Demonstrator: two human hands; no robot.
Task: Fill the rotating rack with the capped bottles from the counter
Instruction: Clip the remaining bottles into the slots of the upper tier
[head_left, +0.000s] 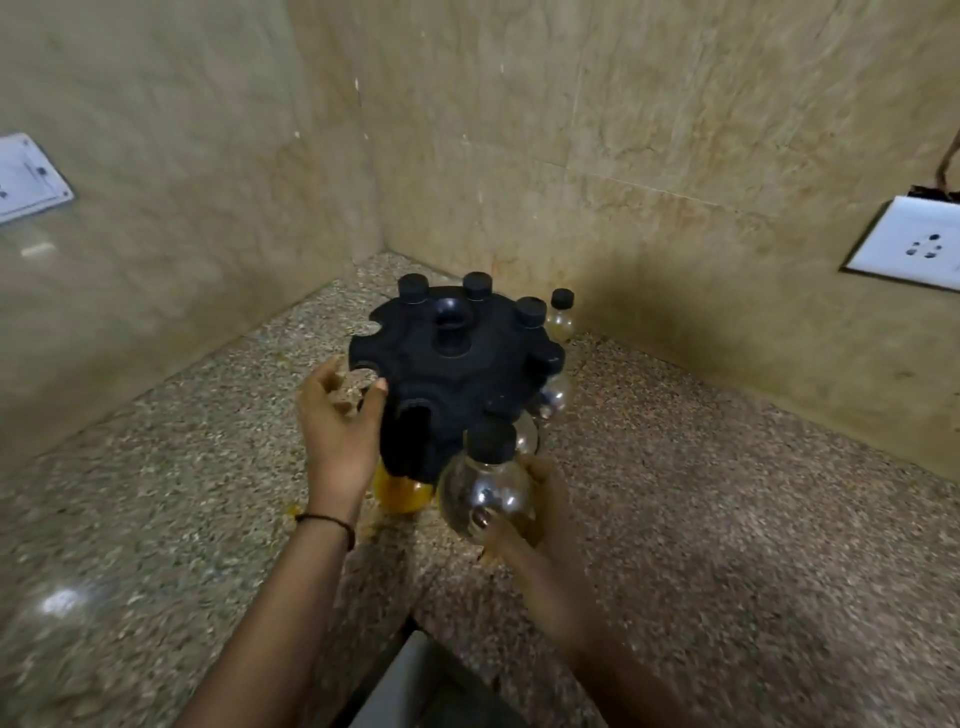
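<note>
Head view: clear bottle (480, 486) in right hand (537, 519)

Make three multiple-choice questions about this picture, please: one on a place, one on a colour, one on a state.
1. Where does the rotating rack stand?
A. in the corner of the counter
B. on a wall shelf
C. in a sink

2. What colour are the bottle caps?
A. white
B. black
C. red

3. What is the right hand doing?
A. resting flat
B. pressing a switch
C. gripping a clear capped bottle

Answers: 1 A, the two walls meet just behind it; 2 B, every visible cap is black; 3 C, its fingers curl round the bottle's round body.
</note>
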